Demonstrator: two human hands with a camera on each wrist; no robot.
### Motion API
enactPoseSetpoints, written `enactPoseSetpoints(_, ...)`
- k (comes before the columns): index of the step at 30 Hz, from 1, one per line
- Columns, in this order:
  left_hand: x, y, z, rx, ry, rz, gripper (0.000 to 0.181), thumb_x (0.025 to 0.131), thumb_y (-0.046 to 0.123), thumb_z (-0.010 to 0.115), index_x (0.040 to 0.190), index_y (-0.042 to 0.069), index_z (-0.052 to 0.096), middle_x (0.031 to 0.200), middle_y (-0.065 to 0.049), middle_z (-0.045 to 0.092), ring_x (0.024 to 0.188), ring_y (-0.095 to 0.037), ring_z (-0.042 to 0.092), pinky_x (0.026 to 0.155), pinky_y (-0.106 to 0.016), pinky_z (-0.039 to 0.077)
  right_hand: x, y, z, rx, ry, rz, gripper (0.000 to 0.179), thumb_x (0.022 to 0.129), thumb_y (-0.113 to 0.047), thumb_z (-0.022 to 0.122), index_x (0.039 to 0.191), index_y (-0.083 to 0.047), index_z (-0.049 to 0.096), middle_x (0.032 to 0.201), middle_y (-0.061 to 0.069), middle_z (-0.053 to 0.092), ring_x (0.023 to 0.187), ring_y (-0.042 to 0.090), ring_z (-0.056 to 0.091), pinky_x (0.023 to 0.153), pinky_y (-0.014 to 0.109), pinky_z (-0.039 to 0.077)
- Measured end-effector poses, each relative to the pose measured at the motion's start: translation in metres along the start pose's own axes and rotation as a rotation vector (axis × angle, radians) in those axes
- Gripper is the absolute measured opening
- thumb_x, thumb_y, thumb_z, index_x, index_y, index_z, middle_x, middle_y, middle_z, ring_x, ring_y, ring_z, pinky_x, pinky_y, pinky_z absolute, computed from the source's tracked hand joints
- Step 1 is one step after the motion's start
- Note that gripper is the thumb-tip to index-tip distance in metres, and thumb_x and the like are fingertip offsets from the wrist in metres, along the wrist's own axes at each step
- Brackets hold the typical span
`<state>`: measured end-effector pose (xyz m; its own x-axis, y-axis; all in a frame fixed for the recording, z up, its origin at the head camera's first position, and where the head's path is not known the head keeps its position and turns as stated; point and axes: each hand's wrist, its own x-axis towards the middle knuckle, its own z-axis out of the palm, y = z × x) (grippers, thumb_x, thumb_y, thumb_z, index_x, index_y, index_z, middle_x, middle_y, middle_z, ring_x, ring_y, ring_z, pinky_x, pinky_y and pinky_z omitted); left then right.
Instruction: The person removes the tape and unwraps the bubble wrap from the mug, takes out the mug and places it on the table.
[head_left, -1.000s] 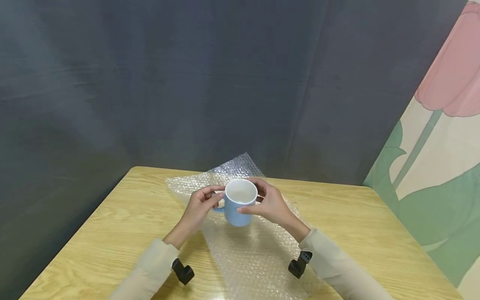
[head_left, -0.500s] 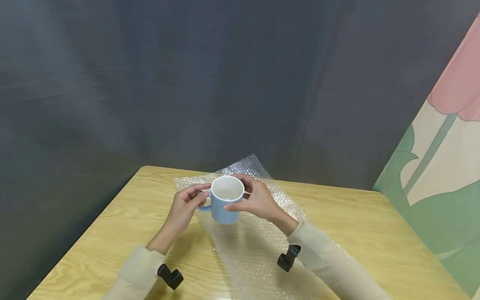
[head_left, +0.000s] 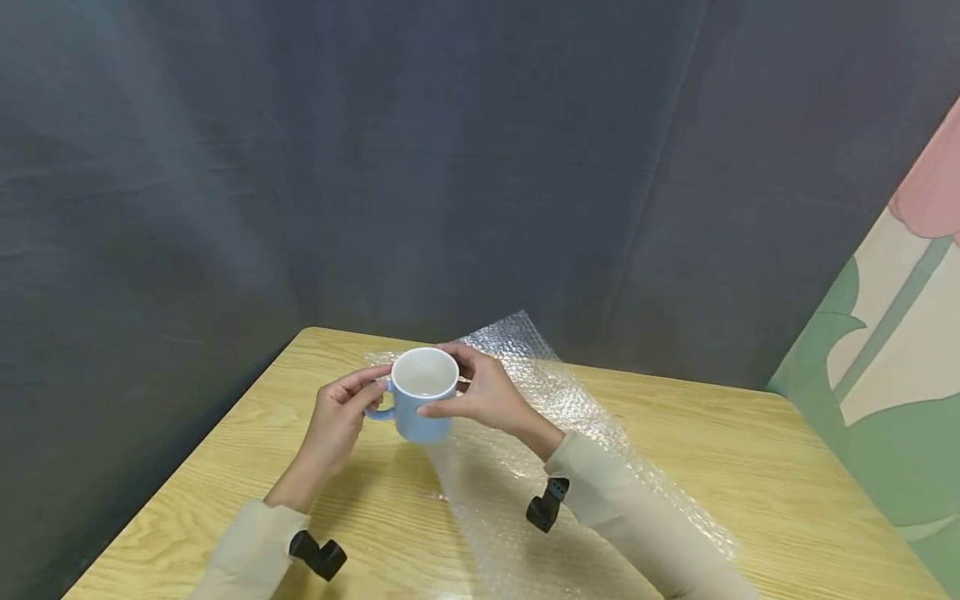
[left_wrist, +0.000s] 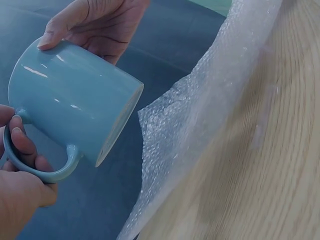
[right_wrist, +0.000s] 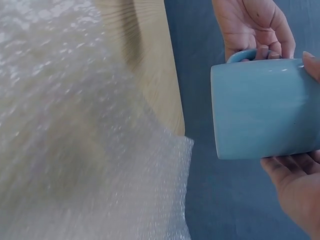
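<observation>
A light blue mug [head_left: 422, 417] with a white inside is held upright above the table between both hands. My left hand [head_left: 333, 425] grips its handle [left_wrist: 62, 172], fingers passing through the loop in the left wrist view. Around the far side and near the rim, my right hand [head_left: 491, 392] holds the body, thumb across the front. The right wrist view shows the mug's smooth side [right_wrist: 260, 110] with fingers beneath it and a thumb at its edge. Below and to the right, a sheet of bubble wrap [head_left: 555, 417] lies flat on the table.
The light wooden table [head_left: 697, 425] carries the bubble wrap, which runs diagonally from the back edge toward the front right. A small clear strip [left_wrist: 265, 115] lies beside the wrap. Behind hangs a dark curtain [head_left: 480, 167]; a floral panel [head_left: 892, 375] stands at the right.
Both hands have carried the mug leftward, from over the bubble wrap to its left edge. The head view has also shifted slightly; the grip on the mug looks the same.
</observation>
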<state>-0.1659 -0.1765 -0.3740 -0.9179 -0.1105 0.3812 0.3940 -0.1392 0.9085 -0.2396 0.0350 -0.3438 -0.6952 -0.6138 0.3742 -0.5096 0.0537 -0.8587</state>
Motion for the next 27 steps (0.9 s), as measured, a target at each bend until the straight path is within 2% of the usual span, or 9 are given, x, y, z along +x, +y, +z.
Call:
enactPoseSetpoints(8,-0.004,0.005,-0.017,-0.035,0.06,0.018,0.02,0.095,0.0,0.06,0.112,-0.003,0.069,0.085,0.0,0.059,0.077,-0.013,0.051,0.073,-0.021,0.048,0.014,-0.002,0.016,0.023,-0.023,0.003,0.077,0.067,-0.01,0.09,0.135,-0.006,0.052,0.123,0.007,0.06,0.109,0.02,0.06,0.095,0.038,0.048)
enactPoseSetpoints(13,-0.006,0.008,-0.025,-0.022,0.073,0.004,0.02,0.095,0.001,0.06,0.112,-0.003,0.069,0.086,-0.001,0.058,0.078,-0.013,0.051,0.075,-0.023,0.048,0.021,0.002,0.024,0.06,-0.04,-0.009,0.076,0.068,-0.006,0.089,0.135,-0.005,0.052,0.124,0.01,0.059,0.11,0.023,0.06,0.096,0.041,0.048)
enactPoseSetpoints(20,-0.012,0.008,-0.04,-0.012,0.105,0.001,0.018,0.094,0.001,0.061,0.11,0.0,0.071,0.085,0.0,0.059,0.077,-0.013,0.052,0.073,-0.021,0.049,0.031,0.008,0.039,0.094,-0.074,-0.017,0.071,0.068,-0.006,0.089,0.131,-0.007,0.055,0.118,0.004,0.062,0.105,0.017,0.062,0.091,0.032,0.051)
enactPoseSetpoints(27,-0.015,0.007,-0.053,-0.008,0.113,-0.021,0.02,0.095,0.003,0.061,0.112,-0.003,0.069,0.084,0.0,0.056,0.076,-0.012,0.051,0.073,-0.021,0.048,0.041,0.012,0.05,0.101,-0.09,0.01,0.069,0.067,-0.006,0.089,0.128,-0.005,0.057,0.116,0.005,0.063,0.103,0.018,0.063,0.092,0.037,0.051)
